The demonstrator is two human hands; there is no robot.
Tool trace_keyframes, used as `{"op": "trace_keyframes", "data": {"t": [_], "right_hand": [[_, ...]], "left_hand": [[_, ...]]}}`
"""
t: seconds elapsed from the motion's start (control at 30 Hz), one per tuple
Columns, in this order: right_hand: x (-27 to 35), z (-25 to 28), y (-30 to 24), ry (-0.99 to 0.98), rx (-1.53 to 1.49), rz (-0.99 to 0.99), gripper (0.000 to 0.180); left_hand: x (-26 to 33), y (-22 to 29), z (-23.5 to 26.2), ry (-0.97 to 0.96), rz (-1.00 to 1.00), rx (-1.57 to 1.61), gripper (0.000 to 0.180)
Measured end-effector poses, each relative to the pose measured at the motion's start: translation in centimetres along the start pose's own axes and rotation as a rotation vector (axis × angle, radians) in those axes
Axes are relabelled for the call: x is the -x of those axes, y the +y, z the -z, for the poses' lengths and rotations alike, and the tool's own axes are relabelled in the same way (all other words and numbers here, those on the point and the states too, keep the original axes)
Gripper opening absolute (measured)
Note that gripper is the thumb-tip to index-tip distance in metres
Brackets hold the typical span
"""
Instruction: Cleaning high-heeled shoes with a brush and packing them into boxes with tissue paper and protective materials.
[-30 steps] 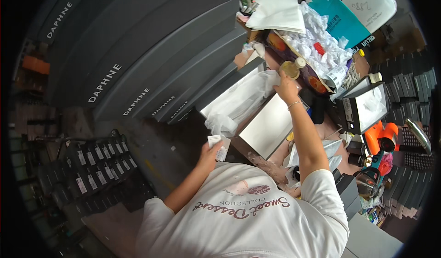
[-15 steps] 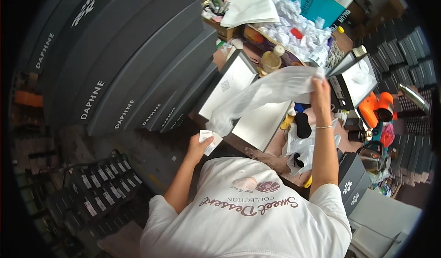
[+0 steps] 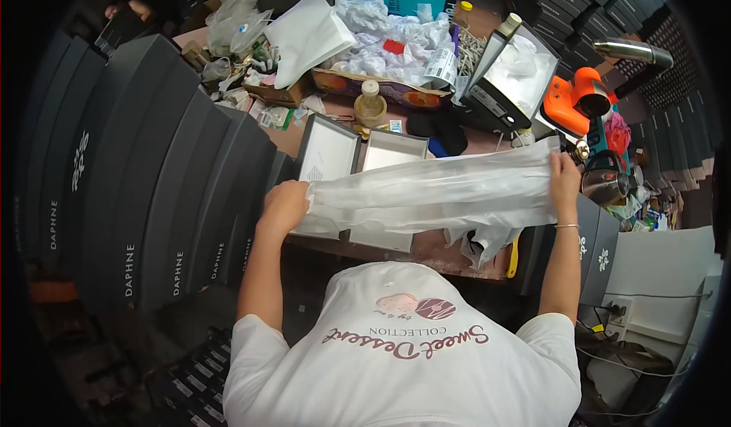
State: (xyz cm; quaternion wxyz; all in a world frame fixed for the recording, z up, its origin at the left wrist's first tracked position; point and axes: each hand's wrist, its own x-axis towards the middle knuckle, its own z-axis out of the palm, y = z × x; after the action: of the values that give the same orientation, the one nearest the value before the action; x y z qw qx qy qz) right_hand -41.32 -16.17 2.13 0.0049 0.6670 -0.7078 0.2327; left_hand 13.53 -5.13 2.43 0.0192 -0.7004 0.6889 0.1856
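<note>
A long sheet of thin, translucent white tissue paper (image 3: 434, 191) is stretched sideways between my hands, above the front of the table. My left hand (image 3: 285, 205) is closed on its left end. My right hand (image 3: 565, 180) grips the right end with bent fingers. Behind and partly under the sheet lies an open shoebox, its grey-edged white lid (image 3: 329, 147) beside the white-lined base (image 3: 396, 147). Their middle parts are covered by the sheet. Black soft items (image 3: 440, 130) rest just beyond it.
Tall dark shoeboxes (image 3: 160, 176) stand close at left. Farther back are a glue-coloured bottle (image 3: 370, 107), a carton (image 3: 343, 83) of crumpled paper and a black shoebox (image 3: 489, 103). An orange heat gun (image 3: 567, 103) and a kettle (image 3: 605, 177) stand at right; a yellow-handled tool (image 3: 513, 256) lies near the edge.
My left hand has risen to the sheet's left end; the small white card it held is out of sight. The sheet is now spread level and wider. The view has turned.
</note>
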Motion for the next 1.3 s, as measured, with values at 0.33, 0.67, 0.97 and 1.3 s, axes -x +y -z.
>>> {"op": "trace_keyframes", "data": {"t": [0.33, 0.67, 0.97, 1.3], "right_hand": [[10.6, -8.2, -21.0, -0.746, -0.453, 0.751, 0.022], [15.5, -22.5, -24.7, -0.981, 0.066, 0.514, 0.115], [15.3, -21.5, -23.9, -1.008, 0.156, 0.559, 0.091], [16.0, -15.9, -23.3, -0.868, -0.452, 0.467, 0.034]], "left_hand": [[-13.8, -0.1, -3.5, -0.251, -0.163, -0.418, 0.019], [-17.7, 2.7, -4.9, -0.269, -0.256, -0.41, 0.016], [-10.0, 6.3, -0.6, -0.029, -0.177, 0.673, 0.028], [-8.4, 6.0, -10.6, 0.2, -0.164, 0.891, 0.055]]}}
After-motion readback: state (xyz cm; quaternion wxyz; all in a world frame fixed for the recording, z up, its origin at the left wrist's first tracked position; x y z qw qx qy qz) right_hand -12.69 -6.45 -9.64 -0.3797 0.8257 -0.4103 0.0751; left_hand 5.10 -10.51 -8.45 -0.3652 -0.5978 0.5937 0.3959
